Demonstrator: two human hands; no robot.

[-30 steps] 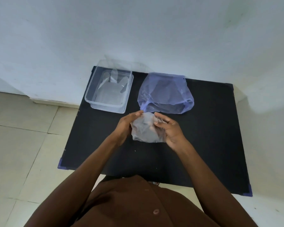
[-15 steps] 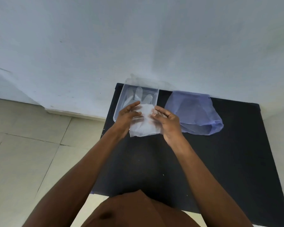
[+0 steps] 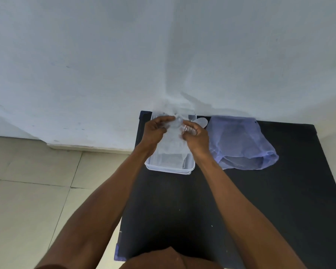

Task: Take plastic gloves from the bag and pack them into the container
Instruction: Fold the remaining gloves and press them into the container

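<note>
A clear plastic container (image 3: pixel 170 167) stands at the table's far left corner, against the wall. Both hands hover over it and pinch one thin clear plastic glove (image 3: pixel 173 141). My left hand (image 3: pixel 155 131) holds the glove's left side. My right hand (image 3: pixel 197 135) holds its right side. The glove hangs down into the container, and a finger of a glove (image 3: pixel 202 121) pokes out over the right rim. A translucent blue plastic bag (image 3: pixel 241 144) lies to the right of the container, its mouth open toward me.
The black table (image 3: pixel 260 210) stands against a white wall (image 3: pixel 163 55). Beige floor tiles (image 3: pixel 27 191) lie to the left of the table. My brown shirt (image 3: pixel 169 259) fills the bottom edge.
Both hands carried the glove from in front of the bag leftward and away from me, until they came over the container. The view has swung left with them.
</note>
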